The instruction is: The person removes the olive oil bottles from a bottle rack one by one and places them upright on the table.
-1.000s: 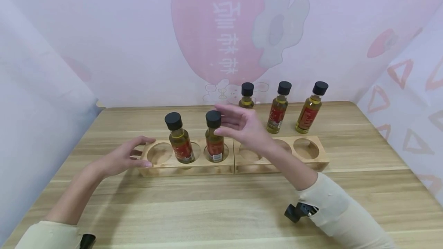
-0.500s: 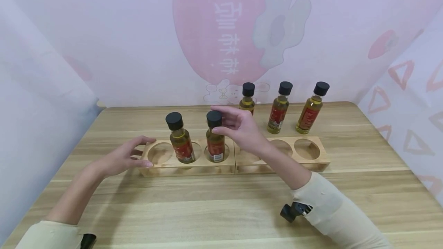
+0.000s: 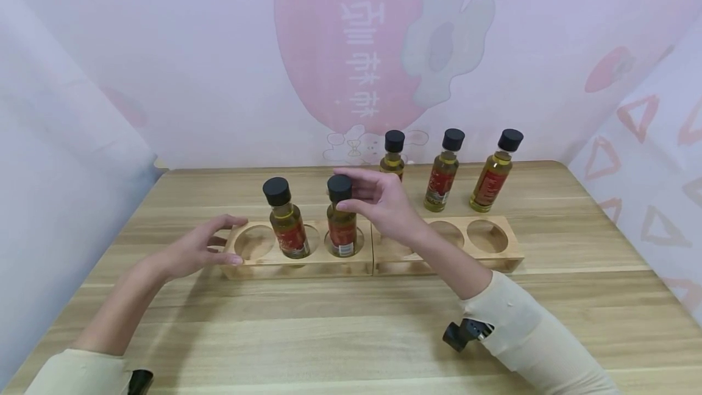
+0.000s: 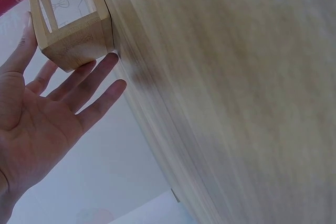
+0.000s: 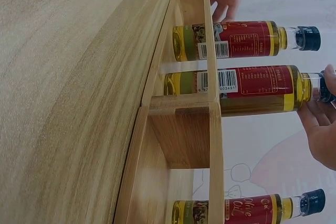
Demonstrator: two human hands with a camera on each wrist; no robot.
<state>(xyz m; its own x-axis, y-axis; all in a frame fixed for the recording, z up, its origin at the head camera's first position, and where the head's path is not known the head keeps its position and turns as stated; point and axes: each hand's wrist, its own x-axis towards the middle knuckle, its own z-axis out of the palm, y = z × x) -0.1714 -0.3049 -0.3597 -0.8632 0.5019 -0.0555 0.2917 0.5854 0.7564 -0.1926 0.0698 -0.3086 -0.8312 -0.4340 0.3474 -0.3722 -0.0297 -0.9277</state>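
We have our right hand point(image 3: 378, 203) wrapped around the neck of a black-capped, red-labelled glass bottle of yellow-green oil point(image 3: 342, 233), seated upright in the pale wooden rack point(image 4: 79, 43) below that grip. Our left hand point(image 3: 192, 249) pinches the rack's far-left end. Left of the right-hand grip, a matching bottle point(image 3: 290, 239) is also seated. We judge two seated, three similar bottles point(image 3: 440, 181) remaining behind and rightward.

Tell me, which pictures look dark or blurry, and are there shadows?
Head view: bright, with a soft shadow beside the left arm; left wrist view: dimmer, the table looks blurry, with a dark patch near the left hand; right wrist view: dim too, yet the barcode on the middle bottle looks sharp.
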